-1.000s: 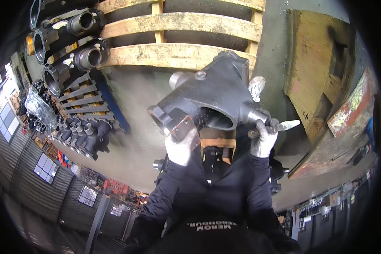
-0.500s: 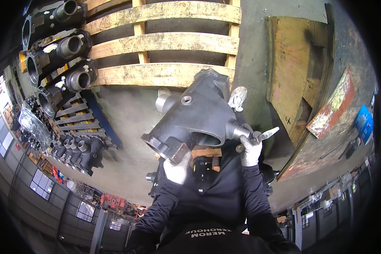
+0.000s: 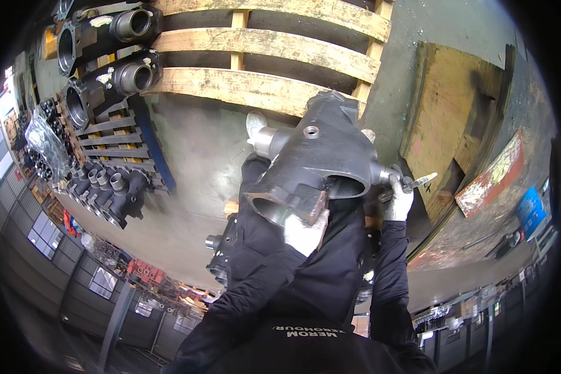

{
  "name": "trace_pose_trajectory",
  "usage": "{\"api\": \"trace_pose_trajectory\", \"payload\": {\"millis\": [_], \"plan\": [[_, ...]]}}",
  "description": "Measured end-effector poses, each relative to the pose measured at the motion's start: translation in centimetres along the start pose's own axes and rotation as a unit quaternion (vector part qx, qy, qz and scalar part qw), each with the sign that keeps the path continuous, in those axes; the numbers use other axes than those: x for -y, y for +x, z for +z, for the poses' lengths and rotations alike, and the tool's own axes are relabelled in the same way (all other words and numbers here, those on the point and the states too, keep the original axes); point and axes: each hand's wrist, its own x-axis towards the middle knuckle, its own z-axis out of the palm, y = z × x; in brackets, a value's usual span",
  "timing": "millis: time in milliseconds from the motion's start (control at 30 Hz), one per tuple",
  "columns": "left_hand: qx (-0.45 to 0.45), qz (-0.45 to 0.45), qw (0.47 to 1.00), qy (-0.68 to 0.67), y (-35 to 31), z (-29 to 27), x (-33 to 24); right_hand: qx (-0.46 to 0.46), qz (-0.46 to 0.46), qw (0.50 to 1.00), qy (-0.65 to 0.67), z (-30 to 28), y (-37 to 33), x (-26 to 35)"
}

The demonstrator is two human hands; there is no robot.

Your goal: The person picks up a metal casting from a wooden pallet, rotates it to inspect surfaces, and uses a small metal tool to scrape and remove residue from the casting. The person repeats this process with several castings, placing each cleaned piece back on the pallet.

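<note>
A large black metal casting (image 3: pixel 333 146), with flanged ends, a round side opening and pipe stubs, is held in front of my body above the floor. My left hand (image 3: pixel 305 233), in a white glove, is closed on the casting's near flange by its open end. My right hand (image 3: pixel 398 198), gloved in white with dark fingertips, is closed around a hand tool (image 3: pixel 423 180) whose pale, flat blade points right. Those same fingers sit against the narrow stub (image 3: pixel 385 173) on the casting's right side. The tool's handle is mostly hidden in the hand.
Ahead lies a slatted wooden pallet (image 3: pixel 249 81). Similar black castings (image 3: pixel 115 78) stand in a row at the left, with more castings (image 3: pixel 109 187) below them. A plywood sheet (image 3: pixel 445 118) and a worn tabletop (image 3: pixel 461 234) are on the right. My shoe (image 3: pixel 255 124) shows beside the casting.
The casting and both hands have shifted right in the view, and the casting has turned slightly. The surroundings have shifted too, and one leg now shows left of the casting. Both hands keep their holds.
</note>
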Motion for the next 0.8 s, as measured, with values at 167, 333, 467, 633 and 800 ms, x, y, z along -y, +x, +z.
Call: {"api": "trace_pose_trajectory", "payload": {"millis": [167, 333, 467, 633, 800], "plan": [[-0.036, -0.022, 0.965, 0.259, -0.7, 3.6, -0.2, -0.007, -0.022, 1.0, -0.01, -1.2, 3.9, -0.1], [0.013, 0.013, 0.951, 0.31, -0.4, 7.4, 1.4, -0.034, 0.003, 0.998, -0.051, -2.5, 8.1, 0.2], [0.077, -0.029, 0.956, 0.28, 0.2, 10.4, 1.7, -0.029, 0.011, 0.998, -0.061, -2.4, 10.5, 1.2], [0.011, -0.029, 0.961, 0.276, 0.9, 10.7, -0.6, -0.019, -0.007, 0.996, -0.087, -0.1, 11.2, 2.9], [0.01, -0.009, 0.952, 0.304, 2.7, 11.1, -3.3, -0.041, -0.013, 0.983, -0.177, 1.8, 11.2, 4.9]]}}
